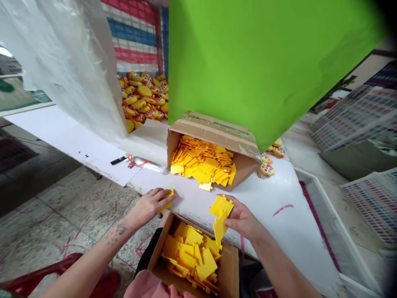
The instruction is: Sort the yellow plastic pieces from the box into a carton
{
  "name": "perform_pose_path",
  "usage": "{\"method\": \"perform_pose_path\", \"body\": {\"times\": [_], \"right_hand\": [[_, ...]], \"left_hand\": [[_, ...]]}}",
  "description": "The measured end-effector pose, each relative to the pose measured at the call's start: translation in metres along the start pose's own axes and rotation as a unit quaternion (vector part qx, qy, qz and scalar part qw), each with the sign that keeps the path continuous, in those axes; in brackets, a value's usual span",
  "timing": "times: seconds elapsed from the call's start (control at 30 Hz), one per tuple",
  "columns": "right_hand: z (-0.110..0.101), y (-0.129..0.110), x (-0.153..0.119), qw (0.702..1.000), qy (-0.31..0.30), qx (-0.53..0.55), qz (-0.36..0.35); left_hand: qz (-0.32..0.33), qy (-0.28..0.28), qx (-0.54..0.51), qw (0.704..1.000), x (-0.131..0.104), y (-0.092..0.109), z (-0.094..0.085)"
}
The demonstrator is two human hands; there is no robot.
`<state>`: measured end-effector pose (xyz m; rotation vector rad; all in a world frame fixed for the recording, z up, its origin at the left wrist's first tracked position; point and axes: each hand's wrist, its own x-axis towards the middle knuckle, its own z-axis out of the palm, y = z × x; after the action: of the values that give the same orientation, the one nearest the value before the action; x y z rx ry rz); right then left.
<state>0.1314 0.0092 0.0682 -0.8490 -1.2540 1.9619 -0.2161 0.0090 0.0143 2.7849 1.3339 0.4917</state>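
Yellow flat plastic pieces [221, 216] are pinched in my right hand [240, 219], just above the table's front edge; at least two show, set at an angle to each other. My left hand [155, 203] is closed round another yellow plastic piece [169, 198], mostly hidden by its fingers. Between and below the hands, an open cardboard box [231, 265] at my lap holds several loose yellow pieces. In front of me a second cardboard box [214, 130] lies on its side on the table, its mouth toward me, full of yellow pieces. One piece [205, 186] lies at its lip.
On the white table [273, 207] a black marker [118, 160] lies at left. Behind stand a large green panel [248, 62] and hanging clear plastic [68, 62]. Round yellow toys [144, 97] are heaped at back left; a few toys [267, 169] sit right of the tipped box.
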Motion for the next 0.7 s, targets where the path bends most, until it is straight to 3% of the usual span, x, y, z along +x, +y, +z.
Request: {"method": "perform_pose_path", "body": {"times": [0.1, 0.2, 0.27, 0.33, 0.4, 0.47, 0.57, 0.63, 0.7], "right_hand": [[0.002, -0.002, -0.004, 1.0, -0.009, -0.015, 0.007], [0.011, -0.016, -0.015, 0.987, -0.098, -0.119, 0.049], [0.019, -0.03, -0.022, 0.946, -0.182, -0.262, 0.06], [0.025, -0.043, -0.025, 0.887, -0.251, -0.385, 0.046], [0.027, -0.051, -0.024, 0.859, -0.269, -0.435, 0.024], [0.024, -0.053, -0.018, 0.871, -0.217, -0.441, 0.0], [0.01, -0.046, 0.001, 0.879, -0.079, -0.467, -0.053], [-0.002, -0.04, 0.022, 0.845, 0.015, -0.526, -0.098], [-0.012, -0.036, 0.046, 0.777, 0.093, -0.609, -0.131]], "left_hand": [[0.015, -0.004, 0.004, 1.0, 0.0, 0.002, 0.009], [0.024, -0.012, -0.008, 1.0, -0.002, 0.003, 0.012], [0.023, -0.015, -0.011, 1.0, -0.005, 0.003, 0.012], [0.019, -0.013, -0.025, 0.999, -0.007, 0.0, 0.012], [0.016, -0.012, -0.062, 0.998, -0.007, -0.006, 0.009], [-0.011, 0.0, -0.114, 0.993, -0.004, -0.01, 0.003], [-0.107, 0.07, -0.186, 0.974, 0.006, -0.004, -0.021], [-0.162, 0.119, -0.235, 0.951, 0.014, 0.015, -0.046], [-0.172, 0.104, -0.296, 0.934, 0.02, 0.043, -0.072]]}}
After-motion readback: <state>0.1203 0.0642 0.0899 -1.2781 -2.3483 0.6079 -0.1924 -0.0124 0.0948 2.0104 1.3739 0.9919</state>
